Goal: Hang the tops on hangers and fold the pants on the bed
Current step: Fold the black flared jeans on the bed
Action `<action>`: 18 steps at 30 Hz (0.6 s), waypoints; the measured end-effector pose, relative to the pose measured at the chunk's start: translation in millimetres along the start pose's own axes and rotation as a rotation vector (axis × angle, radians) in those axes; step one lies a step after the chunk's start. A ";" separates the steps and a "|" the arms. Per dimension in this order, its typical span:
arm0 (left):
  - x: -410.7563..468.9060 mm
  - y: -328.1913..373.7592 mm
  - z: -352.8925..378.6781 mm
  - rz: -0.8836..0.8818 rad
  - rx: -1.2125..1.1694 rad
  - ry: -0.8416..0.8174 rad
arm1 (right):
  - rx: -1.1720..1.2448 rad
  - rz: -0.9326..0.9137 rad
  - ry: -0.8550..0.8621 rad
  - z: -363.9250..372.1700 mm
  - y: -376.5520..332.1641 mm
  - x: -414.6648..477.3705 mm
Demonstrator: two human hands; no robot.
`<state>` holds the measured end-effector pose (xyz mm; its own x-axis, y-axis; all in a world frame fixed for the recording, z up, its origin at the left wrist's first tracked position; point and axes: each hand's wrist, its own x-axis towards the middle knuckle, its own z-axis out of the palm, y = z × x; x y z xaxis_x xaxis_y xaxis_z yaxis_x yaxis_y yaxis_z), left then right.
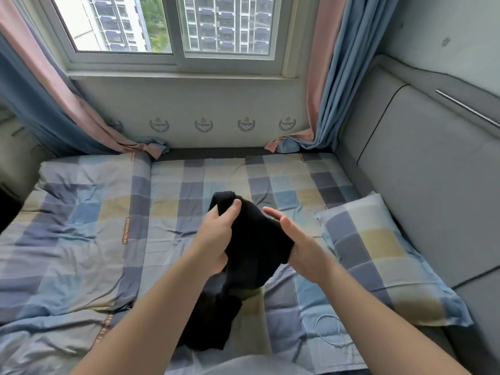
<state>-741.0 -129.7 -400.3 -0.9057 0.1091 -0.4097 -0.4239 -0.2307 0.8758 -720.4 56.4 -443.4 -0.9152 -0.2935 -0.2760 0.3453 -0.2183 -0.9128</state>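
Observation:
A black garment (251, 247) hangs bunched above the middle of the checked bed (189, 185), and its lower end trails onto the sheet near me. My left hand (216, 234) grips its upper left part, thumb on top of the cloth. My right hand (297, 242) is at the garment's right side with fingers straight and spread; the cloth drapes against its palm. I cannot tell whether it is a top or pants. No hanger is in view.
A checked pillow (378, 253) lies at the right against the grey padded headboard (433, 171). A folded checked quilt (75, 212) covers the bed's left half. A thin white cord loop (332, 331) lies on the sheet. Window and curtains are beyond the bed.

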 end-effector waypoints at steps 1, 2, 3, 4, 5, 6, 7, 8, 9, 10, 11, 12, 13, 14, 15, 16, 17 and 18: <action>0.2 5.9 -1.7 0.007 -0.021 0.008 | -0.033 0.057 -0.032 7.3 9.8 -2.2; 1.1 10.6 -2.6 0.010 -0.044 0.016 | -0.072 0.116 -0.048 14.8 19.4 -3.9; 0.7 15.9 -2.5 0.009 -0.065 0.027 | -0.122 0.159 -0.066 21.0 28.9 -4.2; 0.8 20.6 -2.0 0.003 -0.085 0.039 | -0.179 0.185 -0.083 26.0 38.2 -2.3; 1.8 24.9 -1.3 -0.004 -0.108 0.049 | -0.236 0.190 -0.093 30.8 45.9 0.1; 3.8 29.2 -0.2 -0.012 -0.134 0.062 | -0.282 0.191 -0.082 34.5 51.7 1.7; 6.2 33.3 0.6 -0.018 -0.156 0.082 | -0.322 0.194 -0.054 36.6 56.1 3.3; 9.0 36.9 1.2 -0.021 -0.171 0.105 | -0.361 0.196 -0.013 36.5 60.7 5.3; 12.7 40.0 1.1 -0.018 -0.179 0.126 | -0.397 0.191 0.029 35.4 64.1 6.8; 16.0 42.5 0.8 -0.019 -0.187 0.149 | -0.433 0.181 0.064 33.1 67.5 8.0; 17.3 45.0 0.3 -0.032 -0.205 0.167 | -0.464 0.174 0.084 30.7 69.7 8.3; 18.9 46.1 -1.0 -0.054 -0.225 0.179 | -0.485 0.162 0.097 28.7 70.3 7.6; 20.3 45.6 -3.5 -0.084 -0.244 0.175 | -0.481 0.149 0.111 27.4 69.1 5.9; 21.3 43.8 -6.2 -0.116 -0.257 0.145 | -0.454 0.136 0.135 26.0 67.5 4.0; 20.7 40.7 -8.9 -0.133 -0.261 0.091 | -0.414 0.124 0.163 24.8 65.2 1.8; 19.5 35.4 -11.4 -0.124 -0.238 0.027 | -0.368 0.106 0.193 24.6 61.5 -0.7; 18.9 27.9 -13.9 -0.101 -0.195 -0.036 | -0.321 0.076 0.220 25.1 55.3 -3.4; 18.1 19.5 -16.4 -0.082 -0.146 -0.092 | -0.279 0.038 0.236 26.3 47.7 -5.4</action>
<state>-765.7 -148.1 -394.8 -0.8671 0.2193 -0.4474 -0.4980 -0.3541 0.7916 -693.5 23.0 -477.5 -0.9368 -0.0666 -0.3436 0.3399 0.0607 -0.9385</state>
